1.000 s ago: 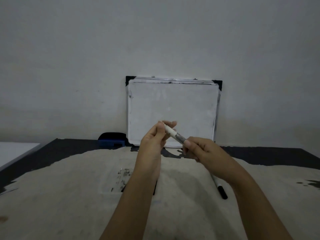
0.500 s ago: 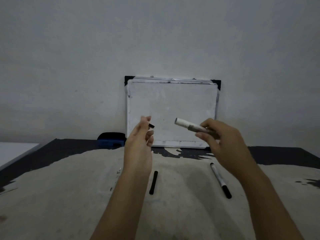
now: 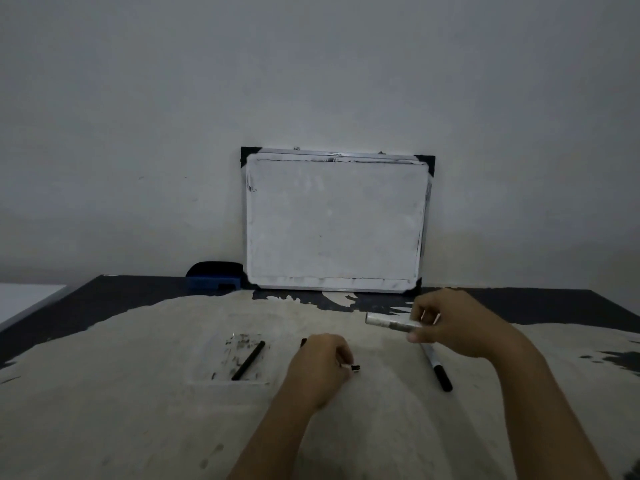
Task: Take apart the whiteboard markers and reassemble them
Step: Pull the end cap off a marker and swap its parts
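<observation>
My right hand (image 3: 460, 323) holds a white marker barrel (image 3: 389, 321) level above the table, its open end pointing left. My left hand (image 3: 320, 365) is low at the table, fingertips pinching a small black tip piece (image 3: 354, 367). A black rod-like marker part (image 3: 248, 360) lies on a clear plastic sheet (image 3: 239, 382) to the left. Another black part (image 3: 303, 342) pokes out from behind my left hand. A whole marker with a black cap (image 3: 437, 367) lies on the table under my right hand.
A small whiteboard (image 3: 334, 221) leans on the wall at the back of the table. A blue and black eraser (image 3: 213, 277) sits to its left. The table top (image 3: 138, 410) is pale with worn dark edges.
Both hands have dropped from chest height toward the table. The left hand pulled the black tip piece off the barrel and carried it down; the right hand lowered the barrel.
</observation>
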`<state>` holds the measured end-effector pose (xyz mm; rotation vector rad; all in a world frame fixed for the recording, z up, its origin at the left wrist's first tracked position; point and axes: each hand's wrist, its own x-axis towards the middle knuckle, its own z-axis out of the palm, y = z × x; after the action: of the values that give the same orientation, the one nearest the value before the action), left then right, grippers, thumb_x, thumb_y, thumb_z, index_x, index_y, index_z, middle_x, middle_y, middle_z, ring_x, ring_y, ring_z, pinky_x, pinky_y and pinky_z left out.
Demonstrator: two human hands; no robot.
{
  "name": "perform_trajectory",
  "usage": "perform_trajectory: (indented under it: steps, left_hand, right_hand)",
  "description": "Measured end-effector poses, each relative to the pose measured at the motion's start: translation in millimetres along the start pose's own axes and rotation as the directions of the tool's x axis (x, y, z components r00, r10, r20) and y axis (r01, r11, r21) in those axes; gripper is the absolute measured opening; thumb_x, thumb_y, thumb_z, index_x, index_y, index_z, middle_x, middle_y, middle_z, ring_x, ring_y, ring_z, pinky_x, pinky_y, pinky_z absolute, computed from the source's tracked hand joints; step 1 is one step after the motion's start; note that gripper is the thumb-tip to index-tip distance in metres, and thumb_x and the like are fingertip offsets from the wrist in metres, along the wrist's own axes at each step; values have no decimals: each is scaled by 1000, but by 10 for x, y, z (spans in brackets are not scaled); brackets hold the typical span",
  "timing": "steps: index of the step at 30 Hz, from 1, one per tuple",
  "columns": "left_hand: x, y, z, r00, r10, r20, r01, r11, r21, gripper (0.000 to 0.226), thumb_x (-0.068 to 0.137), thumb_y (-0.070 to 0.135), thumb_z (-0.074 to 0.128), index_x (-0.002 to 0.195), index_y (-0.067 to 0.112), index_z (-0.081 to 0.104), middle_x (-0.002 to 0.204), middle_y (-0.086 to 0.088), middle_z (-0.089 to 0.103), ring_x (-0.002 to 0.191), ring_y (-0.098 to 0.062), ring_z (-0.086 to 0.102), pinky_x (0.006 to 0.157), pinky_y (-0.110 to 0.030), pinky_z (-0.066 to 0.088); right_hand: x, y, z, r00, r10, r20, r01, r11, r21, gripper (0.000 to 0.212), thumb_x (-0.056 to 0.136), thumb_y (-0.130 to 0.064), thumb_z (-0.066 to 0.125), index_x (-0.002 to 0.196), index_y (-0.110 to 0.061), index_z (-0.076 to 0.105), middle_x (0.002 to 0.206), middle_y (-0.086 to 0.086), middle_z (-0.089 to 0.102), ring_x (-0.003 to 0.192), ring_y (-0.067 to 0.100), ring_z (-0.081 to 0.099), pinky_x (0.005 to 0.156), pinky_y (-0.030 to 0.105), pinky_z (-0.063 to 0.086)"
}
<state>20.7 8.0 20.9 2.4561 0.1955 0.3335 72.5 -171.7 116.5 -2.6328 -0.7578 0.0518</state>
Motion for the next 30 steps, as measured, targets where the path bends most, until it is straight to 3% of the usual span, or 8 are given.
perform_trajectory:
  steps: [4,7,9,10,12,17,21,30]
  left_hand:
    - [33,-12,6,1000,9,-22,-8,1000,23,15,84,19,62,99,19,66,104,1,66,86,-10,59,79,-22,50]
    - [51,112,-80,988,-110,-110,48,888,-457,29,95,32,42,98,15,65,98,1,66,84,-9,60,72,-18,49]
    - [68,219,-186,971,-231,66,167,446,-879,44,97,38,32,95,9,65,98,-7,69,86,-15,65,80,-25,50]
    - [68,259,-241,961,-220,168,214,203,-956,49,97,39,30,97,5,64,100,-11,68,89,-20,65,83,-30,50]
    - [58,305,-329,945,-140,297,294,-40,-955,53,97,39,29,104,-2,62,103,-17,67,93,-26,64,83,-35,52]
    - [-13,402,-372,908,-94,408,396,-127,-910,54,98,36,30,112,-9,56,98,-22,65,91,-31,62,82,-40,52]
    - [-25,347,-380,887,-122,446,430,-139,-892,54,97,34,30,97,-10,61,100,-24,65,95,-34,61,86,-42,49]
    - [2,271,-417,870,-134,474,471,-57,-880,45,96,30,39,108,-9,58,94,-22,67,82,-28,67,70,-34,58]
  right_hand:
    - [2,-54,24,999,-33,9,33,999,43,19,77,-17,73,86,-28,60,81,-6,59,72,6,55,64,17,43]
    - [4,-110,4,971,-91,-221,75,994,-80,21,76,-8,71,78,-27,64,76,-8,62,78,12,59,89,31,46]
    - [10,-176,-32,836,-214,-505,101,965,-242,20,74,-3,70,75,-22,66,73,-4,64,79,20,60,102,38,32]
    - [14,-217,-42,738,-278,-615,118,950,-288,20,72,1,70,74,-18,67,72,-1,65,77,23,60,103,39,26]
    - [8,-344,-12,603,-363,-710,170,929,-330,21,66,5,72,71,-14,67,70,2,66,75,26,61,103,37,22]
    - [103,-488,262,625,-550,-554,259,816,-517,21,56,-6,80,60,-20,64,64,-2,66,74,20,64,108,41,13]
    - [78,-473,193,589,-484,-647,216,866,-451,18,63,-1,72,65,-17,66,69,0,68,80,23,63,108,44,18]
    - [65,-504,201,618,-536,-575,218,820,-529,22,54,-5,80,60,-21,66,65,-3,68,79,22,64,109,44,15]
